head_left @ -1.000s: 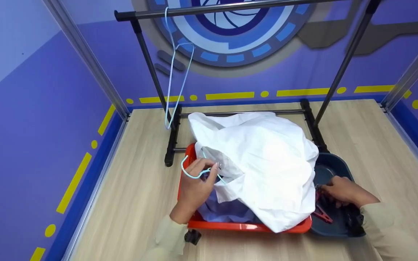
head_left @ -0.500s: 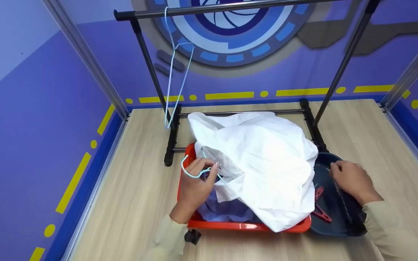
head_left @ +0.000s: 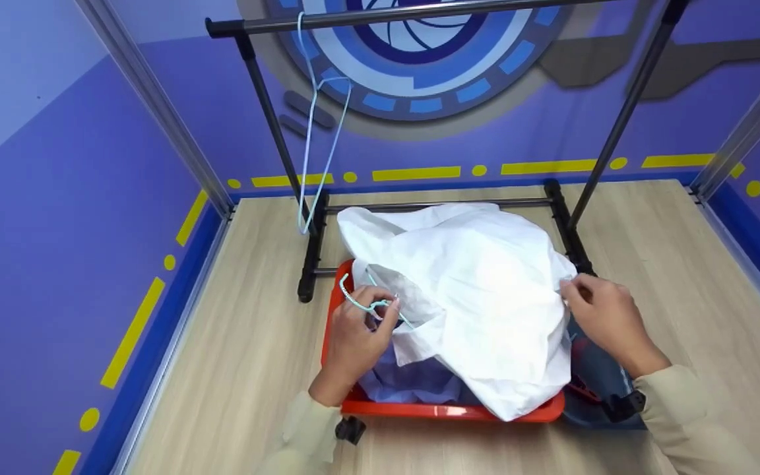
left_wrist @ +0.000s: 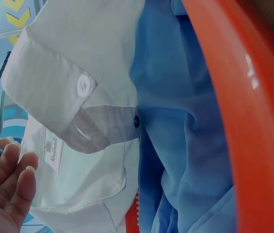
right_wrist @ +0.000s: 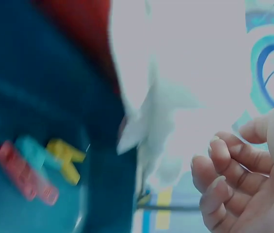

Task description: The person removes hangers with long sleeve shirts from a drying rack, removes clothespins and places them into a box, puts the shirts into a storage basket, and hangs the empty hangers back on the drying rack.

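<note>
In the head view my left hand pinches the neck of a light-blue wire hanger. The hanger's lower part runs into the neck opening of a white shirt heaped over a red basket. A white button and a printed label show on the shirt in the left wrist view. Beside it in the basket lies blue cloth. My right hand is at the shirt's right edge. Its fingers are loosely curled, with nothing visible between them; whether they touch the shirt is unclear.
A dark basin right of the basket holds red, teal and yellow clothes pegs. Behind stands a black-footed clothes rack, with another blue hanger on its rail. Purple walls enclose the table.
My right hand has come up out of the basin and moved left to the white shirt's right edge. My left hand has barely moved; the hanger's hook has turned slightly.
</note>
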The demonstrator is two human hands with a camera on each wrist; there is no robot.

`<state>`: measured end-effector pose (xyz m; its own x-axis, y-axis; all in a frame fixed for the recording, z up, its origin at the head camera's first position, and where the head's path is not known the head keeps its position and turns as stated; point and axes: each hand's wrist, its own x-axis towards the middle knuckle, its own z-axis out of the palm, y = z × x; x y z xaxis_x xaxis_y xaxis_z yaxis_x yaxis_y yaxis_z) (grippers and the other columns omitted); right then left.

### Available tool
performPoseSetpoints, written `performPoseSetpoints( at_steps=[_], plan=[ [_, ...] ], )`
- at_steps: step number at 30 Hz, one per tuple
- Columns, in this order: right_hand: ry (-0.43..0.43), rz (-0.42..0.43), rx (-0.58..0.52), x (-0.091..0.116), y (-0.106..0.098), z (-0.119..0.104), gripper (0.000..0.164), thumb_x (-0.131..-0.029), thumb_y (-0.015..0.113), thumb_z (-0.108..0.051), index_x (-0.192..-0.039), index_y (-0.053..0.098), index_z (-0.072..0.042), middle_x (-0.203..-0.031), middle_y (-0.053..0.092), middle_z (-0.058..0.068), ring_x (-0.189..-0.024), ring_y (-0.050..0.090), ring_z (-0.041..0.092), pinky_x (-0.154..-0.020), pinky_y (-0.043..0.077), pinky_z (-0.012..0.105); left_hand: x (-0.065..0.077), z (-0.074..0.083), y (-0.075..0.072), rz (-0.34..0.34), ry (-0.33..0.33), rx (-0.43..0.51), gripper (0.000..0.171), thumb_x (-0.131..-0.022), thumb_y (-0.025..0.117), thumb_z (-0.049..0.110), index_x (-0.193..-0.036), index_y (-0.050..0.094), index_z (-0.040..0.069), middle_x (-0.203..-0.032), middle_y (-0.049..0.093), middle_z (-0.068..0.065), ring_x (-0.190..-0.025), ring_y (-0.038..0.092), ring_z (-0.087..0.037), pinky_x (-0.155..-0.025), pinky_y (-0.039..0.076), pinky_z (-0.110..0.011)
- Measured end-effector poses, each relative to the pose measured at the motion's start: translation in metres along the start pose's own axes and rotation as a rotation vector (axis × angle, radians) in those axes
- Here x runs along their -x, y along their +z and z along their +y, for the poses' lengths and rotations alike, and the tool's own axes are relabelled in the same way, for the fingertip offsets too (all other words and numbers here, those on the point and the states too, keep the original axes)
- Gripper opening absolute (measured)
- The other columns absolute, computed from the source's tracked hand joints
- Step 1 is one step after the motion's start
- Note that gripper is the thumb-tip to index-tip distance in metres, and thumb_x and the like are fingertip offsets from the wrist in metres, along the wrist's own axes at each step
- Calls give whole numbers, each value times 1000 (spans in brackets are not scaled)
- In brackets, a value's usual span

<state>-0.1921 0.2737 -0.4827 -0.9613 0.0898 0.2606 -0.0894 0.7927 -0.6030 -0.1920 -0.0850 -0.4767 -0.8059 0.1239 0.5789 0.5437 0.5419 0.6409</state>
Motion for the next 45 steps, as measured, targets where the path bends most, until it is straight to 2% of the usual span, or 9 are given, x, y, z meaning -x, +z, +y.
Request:
performPoseSetpoints(
  at_steps=[4, 10, 13, 22, 27, 30, 33, 39, 45],
  plan=[
    [-67, -24, -38, 7, 6, -29, 24, -96, 59, -32, -84, 65, -13, -72, 55, 2, -63, 48, 13, -55, 39, 23, 1, 1, 0, -15, -25, -14, 12, -88, 70, 21, -97, 65, 14, -85, 62, 2, -69, 58, -3, -58, 53, -25],
    [-89, 10, -59, 22, 15, -64, 33, -93, 64, -37, -113, 59, -11, -114, 55, 5, -94, 53, 17, -72, 46, 29, -1, 2, 3, 9, -16, -18, 8, -89, 68, 18, -94, 66, 13, -80, 61, -2, -64, 59, -13, -54, 52, -28],
    [-107, -16, -83, 26, 19, -76, 34, -92, 64, -36, -116, 58, -11, -115, 56, 4, -96, 54, 18, -75, 47, 34, -2, 3, 4, 13, -9, -20, 7, -89, 68, 18, -94, 66, 13, -80, 61, -2, -64, 59, -14, -54, 52, -29],
    [-200, -182, -111, 46, 33, -110, 25, -88, 68, -41, -103, 64, -22, -96, 62, -8, -87, 57, 9, -72, 49, 26, -2, 4, 4, 12, -2, -25, 9, -90, 68, 20, -95, 65, 13, -80, 61, -3, -64, 58, -15, -54, 52, -29],
    [-186, -291, -102, 55, 44, -125, 43, -87, 63, -55, -115, 63, -22, -114, 60, -9, -102, 59, 11, -85, 54, 33, -2, 4, 4, 19, 4, -32, 8, -90, 67, 20, -95, 65, 14, -81, 61, -3, -66, 59, -16, -54, 52, -28],
    [-168, -322, -97, 57, 51, -132, 51, -86, 64, -55, -121, 62, -18, -126, 57, -5, -115, 56, 14, -96, 51, 38, -2, 3, 5, 35, 23, -43, 8, -90, 67, 19, -95, 65, 14, -81, 61, -2, -66, 58, -15, -55, 49, -23],
    [-161, -307, -75, 58, 58, -136, 50, -86, 67, -51, -120, 63, -14, -126, 57, -2, -116, 57, 16, -99, 49, 40, -3, 3, 5, 47, 38, -53, 8, -89, 68, 20, -94, 65, 14, -81, 61, 0, -65, 58, -14, -55, 48, -20],
    [-188, -237, -10, 59, 71, -142, 44, -87, 67, -47, -114, 65, -12, -115, 61, -1, -103, 62, 16, -88, 52, 39, -3, 4, 5, 51, 43, -62, 7, -90, 68, 20, -93, 65, 15, -80, 61, 1, -62, 58, -14, -54, 50, -25],
    [-298, -140, 87, 63, 79, -146, 30, -90, 67, -33, -106, 67, -8, -111, 63, 3, -97, 62, 18, -83, 55, 38, -2, 5, 4, 33, 50, -70, 8, -90, 68, 21, -94, 65, 14, -77, 59, 2, -64, 58, -12, -54, 50, -23]
  ],
)
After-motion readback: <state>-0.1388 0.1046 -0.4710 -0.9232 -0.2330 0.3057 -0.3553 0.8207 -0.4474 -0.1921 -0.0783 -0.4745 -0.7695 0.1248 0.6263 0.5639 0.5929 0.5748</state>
